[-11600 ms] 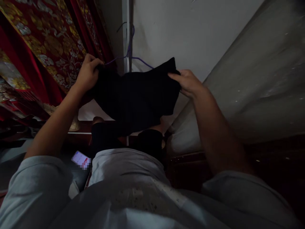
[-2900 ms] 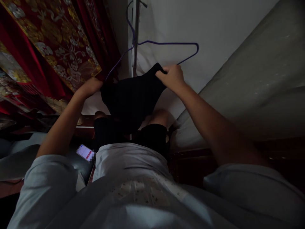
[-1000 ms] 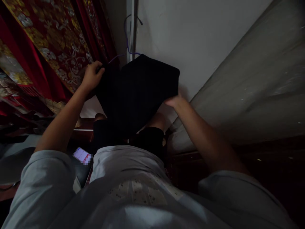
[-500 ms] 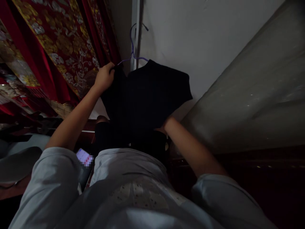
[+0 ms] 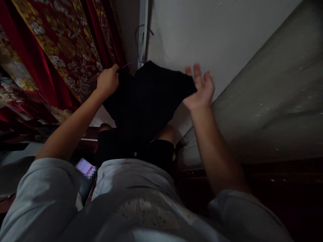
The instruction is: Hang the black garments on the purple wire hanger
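A black short-sleeved shirt (image 5: 151,97) hangs in front of me on a thin purple hanger (image 5: 136,47), whose hook points up beside a pale vertical frame. My left hand (image 5: 108,80) is closed around the shirt's left shoulder, where the hanger's arm goes into the cloth. At the right sleeve, my right hand (image 5: 201,90) is raised with its fingers spread and slightly blurred. Its palm is beside the sleeve's edge; whether it touches the cloth I cannot tell. The cloth hides most of the hanger.
Red and gold embroidered cloth (image 5: 68,43) hangs on the left. A pale wall (image 5: 202,33) stands behind the shirt, and a large plastic-covered grey object (image 5: 264,101) leans at the right. A lit phone (image 5: 84,167) lies low on the left, near my leg.
My right hand has come out from under the shirt's lower right side and moved up to the sleeve, fingers spreading. The shirt and hanger shifted slightly left; my left hand keeps its hold.
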Tool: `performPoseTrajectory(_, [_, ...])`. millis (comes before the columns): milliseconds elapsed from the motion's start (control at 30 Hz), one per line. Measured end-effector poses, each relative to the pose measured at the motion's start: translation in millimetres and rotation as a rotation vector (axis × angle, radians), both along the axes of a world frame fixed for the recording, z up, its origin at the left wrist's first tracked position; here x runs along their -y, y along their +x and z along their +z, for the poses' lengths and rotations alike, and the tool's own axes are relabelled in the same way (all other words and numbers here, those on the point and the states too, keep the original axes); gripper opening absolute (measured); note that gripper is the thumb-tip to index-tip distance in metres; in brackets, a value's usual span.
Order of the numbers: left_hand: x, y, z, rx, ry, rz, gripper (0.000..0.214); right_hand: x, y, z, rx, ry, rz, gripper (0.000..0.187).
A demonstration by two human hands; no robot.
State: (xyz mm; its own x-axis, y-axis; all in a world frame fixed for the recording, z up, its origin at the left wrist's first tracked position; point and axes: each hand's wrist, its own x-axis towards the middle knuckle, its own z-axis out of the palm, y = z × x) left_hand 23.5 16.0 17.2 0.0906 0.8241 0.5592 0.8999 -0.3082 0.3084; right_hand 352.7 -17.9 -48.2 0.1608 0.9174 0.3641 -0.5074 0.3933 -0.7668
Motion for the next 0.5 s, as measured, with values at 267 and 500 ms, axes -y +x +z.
performPoseTrajectory(267, [-19,6,21.6,0.07,-0.058,0.096,0.045,10,-14,102.2,0.427,0.313,-0.2,0.068])
performPoseTrajectory(500, [-28,7,42.7,0.033,-0.035,0.221,0.045,-20,-56,133.0,0.082,0.375,-0.288,0.023])
